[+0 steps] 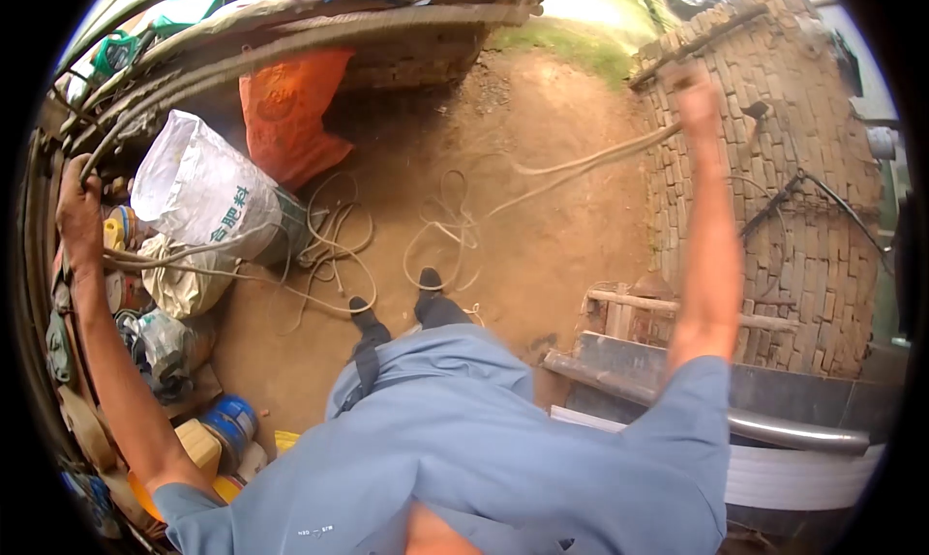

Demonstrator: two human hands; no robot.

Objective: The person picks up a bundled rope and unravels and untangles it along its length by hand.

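Observation:
My left hand (79,216) is at the far left, closed around a beige rope (174,265) that runs from it toward the ground. A blurred long strand also passes up from this hand along the wooden poles; whether it is the same rope, I cannot tell. On the right, my right hand (692,86) is raised and blurred, its fingers curled on the rope. Two lengths of it stretch leftward from there to loose coils (450,221) on the dirt in front of my feet. More tangled loops (339,240) lie beside the white sack (198,182).
An orange sack (290,115) hangs or stands behind the white one. Wooden poles (387,23) line the upper left. Paint buckets (230,424) and bundles crowd the left. At right are a brick surface (774,168), a wooden frame (677,308) and a metal pipe (798,431).

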